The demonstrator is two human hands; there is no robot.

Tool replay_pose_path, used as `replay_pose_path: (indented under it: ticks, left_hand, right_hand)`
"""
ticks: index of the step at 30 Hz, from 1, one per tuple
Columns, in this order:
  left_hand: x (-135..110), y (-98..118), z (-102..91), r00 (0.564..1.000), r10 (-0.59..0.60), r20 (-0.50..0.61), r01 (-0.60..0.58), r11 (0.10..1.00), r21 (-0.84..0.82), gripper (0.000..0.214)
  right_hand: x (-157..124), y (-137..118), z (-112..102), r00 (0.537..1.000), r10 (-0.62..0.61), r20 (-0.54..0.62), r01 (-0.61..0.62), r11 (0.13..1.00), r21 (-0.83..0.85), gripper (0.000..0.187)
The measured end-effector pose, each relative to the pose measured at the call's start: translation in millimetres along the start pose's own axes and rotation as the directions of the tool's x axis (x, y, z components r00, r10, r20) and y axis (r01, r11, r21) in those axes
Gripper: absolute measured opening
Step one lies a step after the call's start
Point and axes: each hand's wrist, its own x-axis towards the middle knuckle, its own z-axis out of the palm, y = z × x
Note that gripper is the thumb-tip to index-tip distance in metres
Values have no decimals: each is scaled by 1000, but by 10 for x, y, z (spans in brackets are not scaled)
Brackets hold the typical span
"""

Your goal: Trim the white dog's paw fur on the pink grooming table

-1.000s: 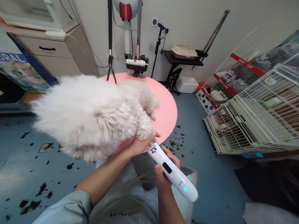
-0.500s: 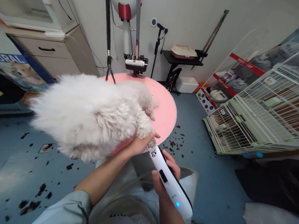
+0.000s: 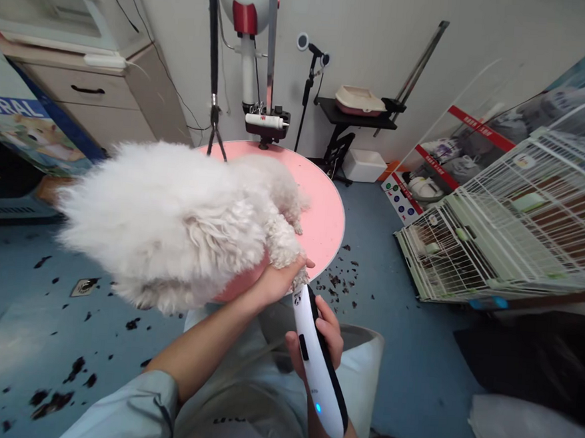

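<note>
A fluffy white dog (image 3: 172, 217) is on the round pink grooming table (image 3: 325, 214), its head to the left. My left hand (image 3: 283, 277) is closed around the lower part of one of its legs (image 3: 283, 242), close to the paw. The paw (image 3: 300, 279) pokes out past my fingers at the table's near edge. In my right hand (image 3: 328, 335) are white and black hair clippers (image 3: 318, 374) with a lit blue light. Their head end meets the paw; the blade itself is hidden.
A black grooming arm (image 3: 211, 53) and a metal post rise behind the dog, with a tool holder (image 3: 267, 125) on the post. Dark hair clumps (image 3: 54, 402) litter the blue floor. Wire cages (image 3: 517, 228) stand at right, a drawer cabinet (image 3: 100, 105) at left.
The rear end of the clippers has swung left, so they stand steeper against the paw. My right hand turned with them. My left hand keeps its hold on the leg.
</note>
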Motion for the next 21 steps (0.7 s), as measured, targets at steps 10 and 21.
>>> replay_pose_path:
  ticks: [10, 21]
  left_hand:
    - [-82, 83, 93, 999, -9, -40, 9, 1000, 1, 56]
    - [-70, 25, 68, 1000, 11, -11, -11, 1000, -26, 59]
  right_hand:
    - [-21, 13, 33, 997, -14, -71, 13, 1000, -17, 58]
    - [148, -99, 38, 997, -74, -13, 73, 995, -69, 60]
